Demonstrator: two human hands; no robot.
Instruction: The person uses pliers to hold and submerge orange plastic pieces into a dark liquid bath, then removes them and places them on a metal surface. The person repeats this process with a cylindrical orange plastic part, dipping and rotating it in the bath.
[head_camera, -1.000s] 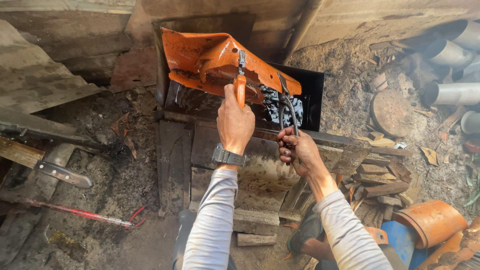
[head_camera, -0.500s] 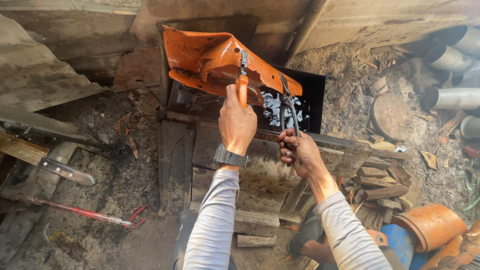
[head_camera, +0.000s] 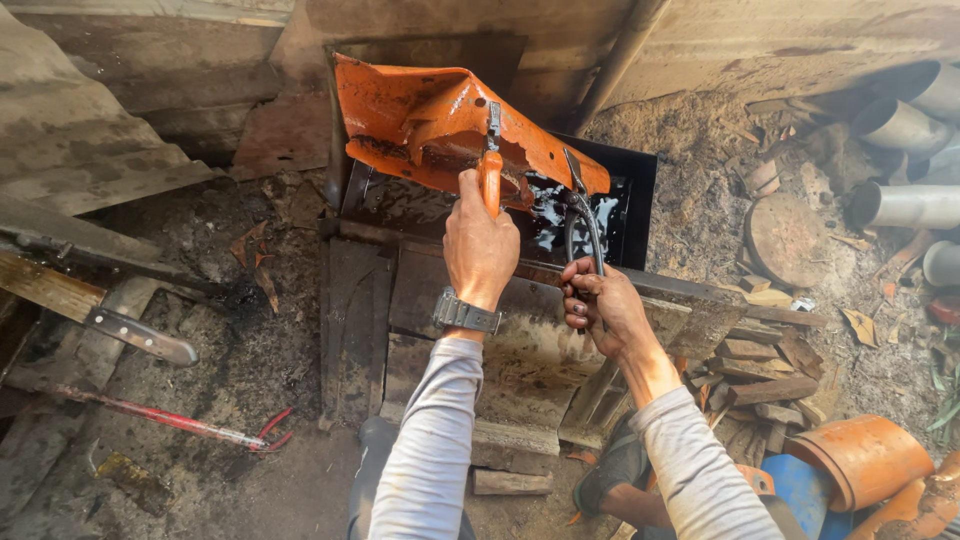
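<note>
As both hands (head_camera: 480, 245) grip, orange panel (head_camera: 420, 115) slopes down-right

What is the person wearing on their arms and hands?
Both arms have long, light grey sleeves that stop at the wrists. The left hand is bare, with a dark wristwatch on a wide band. The right hand is bare too, with no glove or watch showing.

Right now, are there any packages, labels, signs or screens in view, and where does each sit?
None that I can make out: no package, label or sign.
Wristwatch: on the left wrist, dark band; its face is turned away, so no screen shows.
</note>
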